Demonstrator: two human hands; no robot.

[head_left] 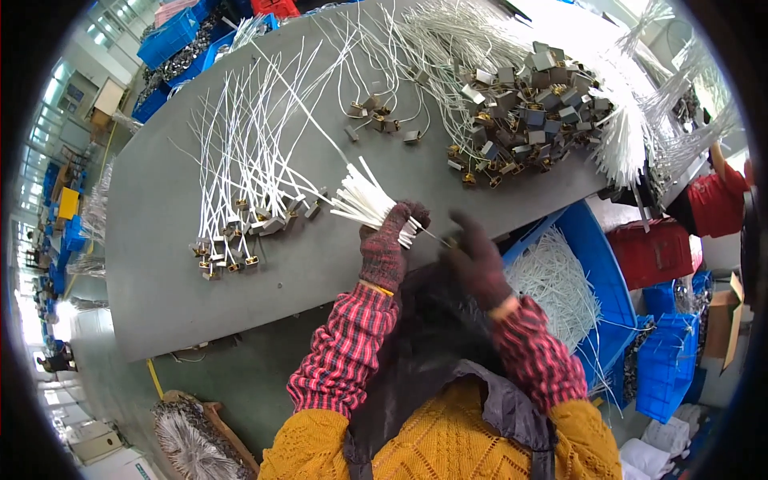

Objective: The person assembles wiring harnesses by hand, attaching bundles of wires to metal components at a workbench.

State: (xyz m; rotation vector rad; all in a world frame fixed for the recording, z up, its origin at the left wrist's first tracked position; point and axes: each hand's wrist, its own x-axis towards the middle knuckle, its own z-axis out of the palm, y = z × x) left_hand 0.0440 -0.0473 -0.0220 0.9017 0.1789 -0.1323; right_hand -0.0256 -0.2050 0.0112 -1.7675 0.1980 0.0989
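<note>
My left hand [392, 244], in a dark knit glove, is closed round a bundle of thin white tubes [364, 198] above the table. The tubes fan out toward the far left, and a long white wire [308, 112] runs up to them from the far side. My right hand [478, 260], gloved too and blurred by motion, is just right of the bundle. A thin wire [432, 236] stretches from the left hand to its fingers, where a small brassy part shows. Left of the bundle lie white wires with small dark blocks [264, 222] at their near ends.
A large heap of wired dark blocks [536, 112] covers the grey table's [176, 296] far right. A smaller group of blocks [376, 116] lies mid-table. At right, a blue bin [612, 280] holds loose white tubes [556, 280]. Beyond are a red container [652, 256] and another person's red sleeve [720, 204].
</note>
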